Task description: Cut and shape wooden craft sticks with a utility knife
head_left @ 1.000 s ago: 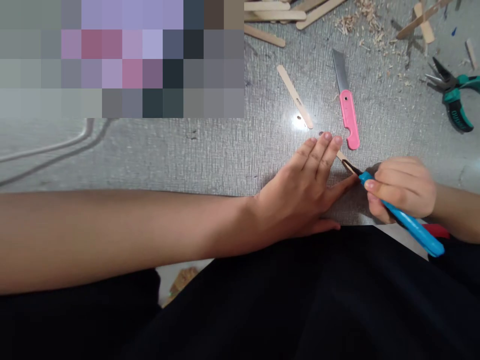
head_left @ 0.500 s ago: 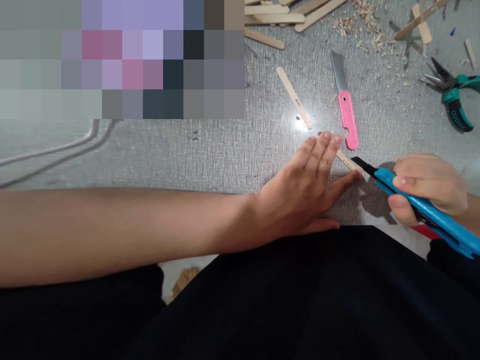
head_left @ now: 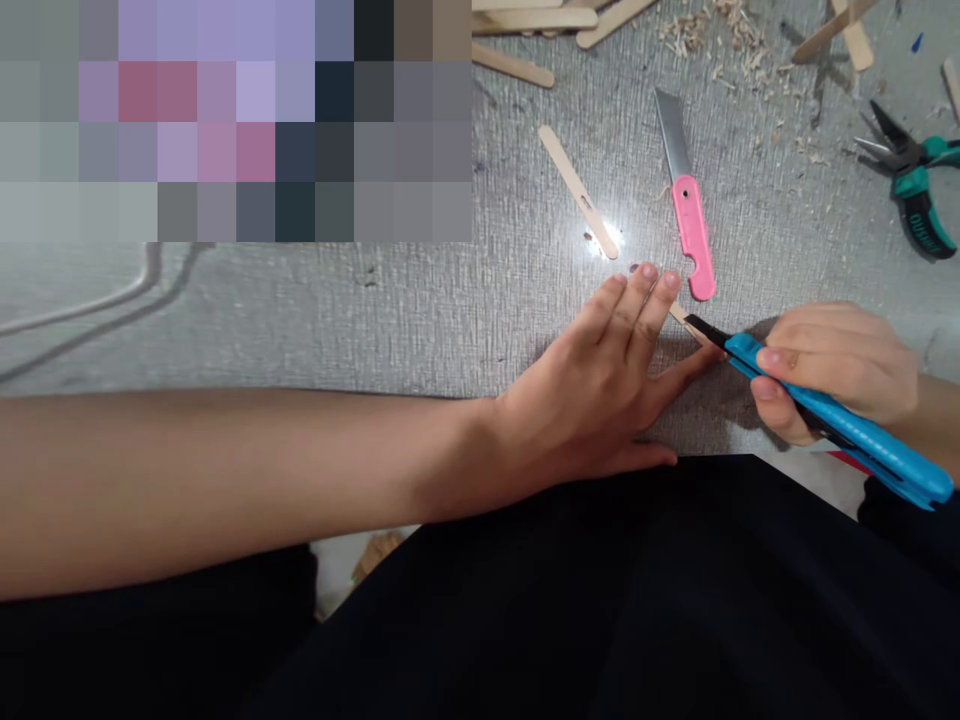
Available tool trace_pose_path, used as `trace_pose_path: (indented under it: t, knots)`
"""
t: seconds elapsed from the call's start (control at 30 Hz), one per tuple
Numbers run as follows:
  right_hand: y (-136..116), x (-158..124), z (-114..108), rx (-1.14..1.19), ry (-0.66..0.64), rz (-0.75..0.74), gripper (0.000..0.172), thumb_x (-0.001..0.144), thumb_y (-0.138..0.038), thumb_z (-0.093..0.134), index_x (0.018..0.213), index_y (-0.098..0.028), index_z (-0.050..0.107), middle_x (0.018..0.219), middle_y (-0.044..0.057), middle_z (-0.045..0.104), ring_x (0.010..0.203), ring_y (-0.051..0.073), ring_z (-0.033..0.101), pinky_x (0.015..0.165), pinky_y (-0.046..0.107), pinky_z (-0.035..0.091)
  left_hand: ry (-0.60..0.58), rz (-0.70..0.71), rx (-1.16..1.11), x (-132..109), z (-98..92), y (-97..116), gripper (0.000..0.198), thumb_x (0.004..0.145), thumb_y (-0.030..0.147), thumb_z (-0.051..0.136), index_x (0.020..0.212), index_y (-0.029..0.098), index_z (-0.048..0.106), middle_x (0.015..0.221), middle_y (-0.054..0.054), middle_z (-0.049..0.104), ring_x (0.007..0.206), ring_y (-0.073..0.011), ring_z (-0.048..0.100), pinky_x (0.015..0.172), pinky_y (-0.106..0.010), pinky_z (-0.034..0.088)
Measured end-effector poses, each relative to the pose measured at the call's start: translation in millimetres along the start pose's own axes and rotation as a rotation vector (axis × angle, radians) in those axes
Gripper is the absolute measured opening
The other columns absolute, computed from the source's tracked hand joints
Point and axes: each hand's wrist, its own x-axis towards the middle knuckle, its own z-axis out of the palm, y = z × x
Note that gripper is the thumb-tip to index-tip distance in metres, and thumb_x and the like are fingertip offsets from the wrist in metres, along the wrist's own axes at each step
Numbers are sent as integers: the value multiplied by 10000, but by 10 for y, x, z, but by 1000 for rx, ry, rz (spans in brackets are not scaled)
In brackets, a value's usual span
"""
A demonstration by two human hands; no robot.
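My left hand (head_left: 611, 355) lies with its fingers spread, pressing a craft stick (head_left: 678, 313) against the table; most of that stick is hidden beneath the fingers. In my right hand (head_left: 847, 365) is a blue utility knife (head_left: 870, 425), gripped with the thumb along its side. Its dark blade points up-left and reaches over the uncovered part of the stick, between the left fingertips and the left index finger; whether it touches the wood I cannot tell. Beyond the left fingertips lies another craft stick (head_left: 574, 185) with a small slot. A pink folding knife (head_left: 694, 235) rests unfolded beside it.
Pliers (head_left: 911, 180) with green and black handles lie at the right. Wood shavings (head_left: 690, 35) and a pile of craft sticks (head_left: 532, 20) are at the far side. Crossed sticks (head_left: 847, 30) sit top right. A white cable (head_left: 112, 295) runs along the left.
My right hand has moved left with the utility knife, bringing the blade over the stick under my left hand. The left hand keeps its place on the stick. The view has shifted slightly.
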Motion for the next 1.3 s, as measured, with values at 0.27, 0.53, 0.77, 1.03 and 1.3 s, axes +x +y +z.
trace_pose_path:
  t: [0.27, 0.53, 0.77, 1.03, 1.3]
  knots:
    - [4, -7, 12, -10, 42, -19, 142, 1016, -91, 732, 1085, -199, 671, 792, -26, 706, 671, 148, 685, 639, 292, 640, 25, -2, 3, -7, 7, -1, 1390, 929, 1001, 752, 1922, 180, 230, 1945, -371, 304, 1796, -599, 382, 1443, -701, 415]
    - [34, -4, 29, 13, 62, -59, 105, 1002, -88, 741, 1047, -172, 696, 808, 0, 719, 685, 155, 707, 668, 298, 667, 46, 18, 20, -8, 26, 0, 1420, 928, 1023, 728, 1912, 145, 202, 1917, -425, 307, 1777, -621, 401, 1431, -707, 423]
    - [17, 1, 10, -4, 23, -40, 113, 1024, -98, 740, 1066, -188, 685, 806, -1, 731, 685, 153, 703, 652, 297, 668, 45, -1, -10, -18, 34, 4, 1394, 931, 1009, 740, 1919, 186, 203, 1953, -383, 267, 1797, -608, 368, 1449, -706, 401]
    - [4, 22, 8, -29, 3, -65, 120, 1022, -110, 718, 1059, -215, 673, 831, 2, 708, 688, 176, 685, 594, 332, 623, 33, -4, -29, -10, 24, 7, 1383, 929, 1001, 753, 1925, 208, 211, 1969, -364, 240, 1801, -617, 354, 1443, -721, 408]
    - [-11, 45, -59, -58, -112, -36, 229, 1040, -156, 709, 1069, -315, 546, 777, -58, 670, 623, 156, 612, 556, 317, 586, 6, -12, -34, -7, -7, 21, 1417, 931, 991, 762, 1944, 214, 148, 1976, -364, 214, 1806, -619, 340, 1444, -725, 402]
